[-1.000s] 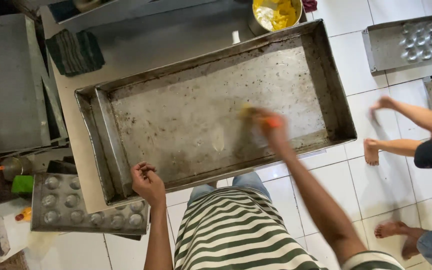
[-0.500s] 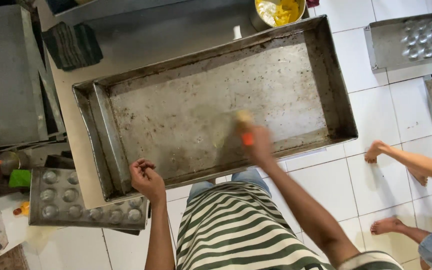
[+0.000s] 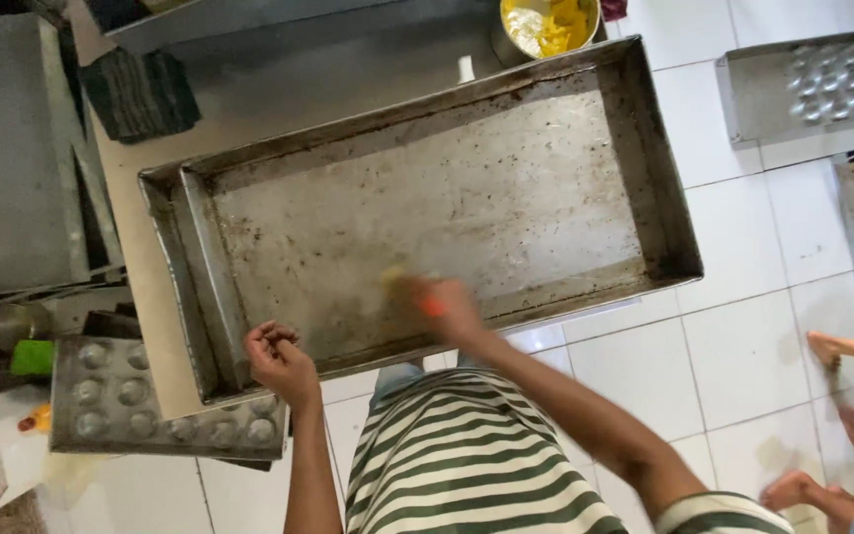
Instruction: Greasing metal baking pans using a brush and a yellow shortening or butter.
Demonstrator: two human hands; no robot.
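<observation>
White floor tiles lie under a metal tray [image 3: 565, 109]; right hand [image 3: 447, 309] fingers grip a brush, left hand [image 3: 279, 361] curled empty.

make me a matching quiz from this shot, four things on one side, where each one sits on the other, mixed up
Things:
1. right hand
2. left hand
3. yellow-filled bowl
4. mould tray

Places:
a. gripping the near rim of the big baking tray
b. beyond the big tray's far edge
c. inside the big tray, holding an orange-handled brush
d. low, left of the striped shirt

Pairs: 1-c, 2-a, 3-b, 4-d
</observation>
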